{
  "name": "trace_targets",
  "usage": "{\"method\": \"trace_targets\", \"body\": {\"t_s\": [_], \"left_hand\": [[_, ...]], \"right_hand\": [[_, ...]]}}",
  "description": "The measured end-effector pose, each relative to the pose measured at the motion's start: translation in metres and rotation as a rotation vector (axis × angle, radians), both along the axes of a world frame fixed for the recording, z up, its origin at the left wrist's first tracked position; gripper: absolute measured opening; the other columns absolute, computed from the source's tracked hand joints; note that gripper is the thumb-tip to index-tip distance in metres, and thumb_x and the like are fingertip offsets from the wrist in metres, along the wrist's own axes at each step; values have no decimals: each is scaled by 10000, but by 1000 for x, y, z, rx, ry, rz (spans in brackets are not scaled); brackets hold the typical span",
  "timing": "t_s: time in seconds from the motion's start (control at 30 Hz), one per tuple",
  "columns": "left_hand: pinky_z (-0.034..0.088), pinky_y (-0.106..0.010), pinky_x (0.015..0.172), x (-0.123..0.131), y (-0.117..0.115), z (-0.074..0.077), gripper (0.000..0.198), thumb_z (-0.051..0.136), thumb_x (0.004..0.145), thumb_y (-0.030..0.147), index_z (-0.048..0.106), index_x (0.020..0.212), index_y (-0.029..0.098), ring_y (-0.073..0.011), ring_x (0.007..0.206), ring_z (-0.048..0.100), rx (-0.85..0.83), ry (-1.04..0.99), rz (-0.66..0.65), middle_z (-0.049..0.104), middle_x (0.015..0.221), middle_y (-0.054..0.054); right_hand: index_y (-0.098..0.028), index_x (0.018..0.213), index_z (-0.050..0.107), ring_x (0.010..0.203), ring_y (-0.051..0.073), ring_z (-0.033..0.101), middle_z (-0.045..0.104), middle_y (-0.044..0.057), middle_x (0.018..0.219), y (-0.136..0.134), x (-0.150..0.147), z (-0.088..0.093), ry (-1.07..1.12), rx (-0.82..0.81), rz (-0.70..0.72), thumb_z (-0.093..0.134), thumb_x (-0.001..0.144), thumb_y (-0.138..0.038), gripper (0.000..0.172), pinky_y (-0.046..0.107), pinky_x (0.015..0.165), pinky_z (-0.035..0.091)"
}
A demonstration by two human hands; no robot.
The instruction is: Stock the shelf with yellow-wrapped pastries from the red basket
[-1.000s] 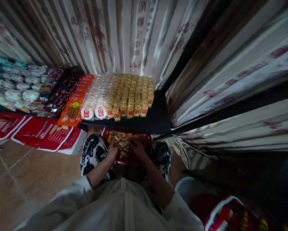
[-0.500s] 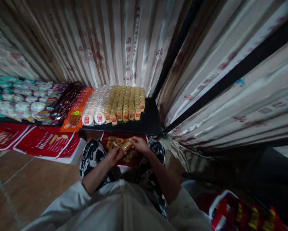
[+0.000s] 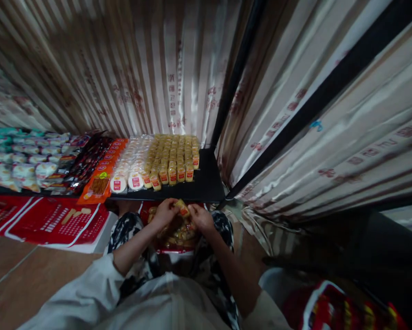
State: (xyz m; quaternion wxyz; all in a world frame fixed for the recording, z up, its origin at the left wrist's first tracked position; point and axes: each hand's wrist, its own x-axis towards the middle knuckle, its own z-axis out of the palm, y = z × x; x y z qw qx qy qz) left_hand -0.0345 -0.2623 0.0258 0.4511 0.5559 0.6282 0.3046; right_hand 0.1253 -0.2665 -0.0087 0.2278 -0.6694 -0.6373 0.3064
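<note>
Between my two hands is a small wrapped yellow snack (image 3: 182,207) with a red label. My left hand (image 3: 166,213) pinches it from the left, and the fingers of my right hand (image 3: 201,217) close on its right end. Just below lies a heap of the same wrapped snacks (image 3: 178,237) in a red box (image 3: 175,251) between my knees. Ahead, on a black shelf (image 3: 208,178), rows of matching yellow snacks (image 3: 171,158) stand with their red labels facing me. The box's far side is partly hidden by my hands.
Left along the shelf lie round white packs (image 3: 135,179), an orange pack (image 3: 97,183), dark packs (image 3: 85,165) and white-and-green packs (image 3: 23,158). Red printed boxes (image 3: 54,220) stand below. Curtains (image 3: 151,68) hang behind; a red bag (image 3: 333,307) sits at lower right.
Both hands have risen toward the shelf edge, bringing the snack up from the heap. My left hand now grips it too. The view has shifted slightly.
</note>
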Motion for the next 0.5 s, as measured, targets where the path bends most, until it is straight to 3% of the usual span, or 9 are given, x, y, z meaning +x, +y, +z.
{"method": "trace_targets", "body": {"t_s": [0.07,0.17,0.37,0.5], "left_hand": [[470,-231,667,5,13,8,241,559,722,164,634,950,141,-107,676,561,121,147,-80,634,824,-24],[468,-250,721,16,30,22,254,555,733,187,641,970,152,-116,719,562,234,264,-155,627,894,-39],[475,-272,750,46,61,37,289,531,740,146,621,1014,137,-124,718,564,271,267,-191,632,861,-39],[491,-285,785,68,69,33,418,479,789,169,489,1204,122,-125,771,588,357,162,-64,579,1086,-104]], "right_hand": [[-189,1042,627,892,204,616,685,74,946,1,4,6,-7,208,-1,410,880,-335,307,305,785,449],[-190,1129,593,940,202,576,656,74,1027,6,10,14,53,389,55,419,879,-338,339,320,860,428],[-189,1123,598,670,136,544,611,59,925,34,27,17,172,387,-8,478,821,-324,352,269,679,473],[-165,1055,618,639,126,536,595,57,899,63,37,8,284,370,-195,516,767,-358,362,270,646,480]]}}
